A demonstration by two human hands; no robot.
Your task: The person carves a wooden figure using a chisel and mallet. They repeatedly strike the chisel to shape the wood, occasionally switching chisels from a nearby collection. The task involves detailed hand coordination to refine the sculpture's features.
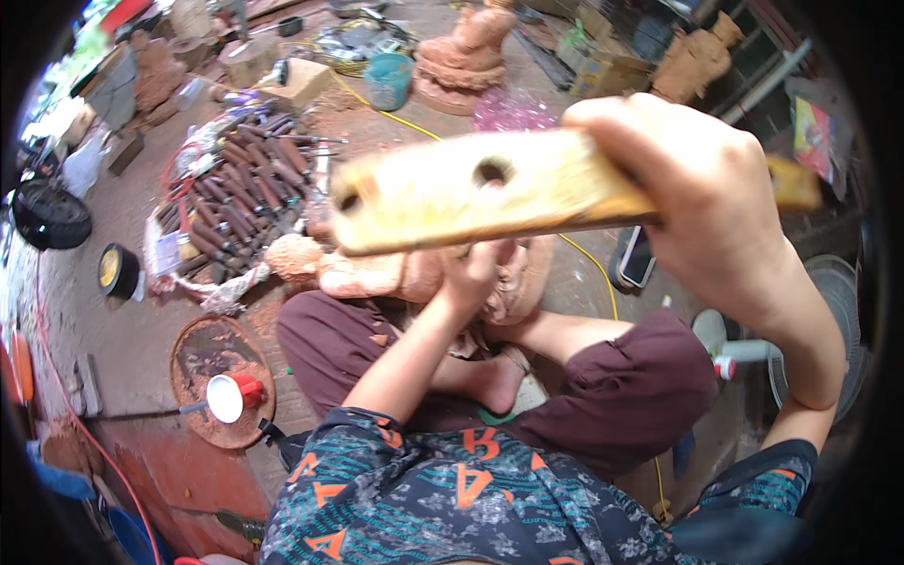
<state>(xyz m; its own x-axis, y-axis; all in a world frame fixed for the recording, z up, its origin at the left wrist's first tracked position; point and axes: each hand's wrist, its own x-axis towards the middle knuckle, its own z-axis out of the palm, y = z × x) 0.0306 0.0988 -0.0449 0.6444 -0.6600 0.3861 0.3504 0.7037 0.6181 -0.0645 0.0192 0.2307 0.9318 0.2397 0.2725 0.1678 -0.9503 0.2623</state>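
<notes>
1. Two bare hands at work; the person sits cross-legged on the floor [527, 386], in maroon trousers [640, 377] and a dark patterned shirt [424, 490].
2. Right hand [706, 169]: raised, clenched around a yellowish wooden bar [424, 202], fingers wrapped over it. A short end sticks out past the far side of the hand.
3. Bar: held up across the view, long part pointing left, two dark holes visible, motion-blurred. Overlaps the figure and the left fingertips from this angle.
4. Left hand [466, 278]: low, at the figure [377, 278], partly behind the bar. Fingers look bent; cannot tell whether it grasps anything.
5. Figure: reddish, carved, lying on its side just in front of the shins, rounded end to the left. Middle part hidden by bar and left hand.
6. Left of figure: many wooden-handled tools [235, 202] heaped in a shallow container with a pale rim [226, 297].
7. Near left knee: round tray [184, 377] with reddish chips, red cup [226, 397] on it, white inside. Black tin [118, 271] farther up.
8. Right side: phone [637, 262] on floor, yellow cord [603, 273] running near it.
9. Beyond: teal bucket [387, 83] beside an upright statue [461, 61], pink plastic [518, 111] near the statue's base.
</notes>
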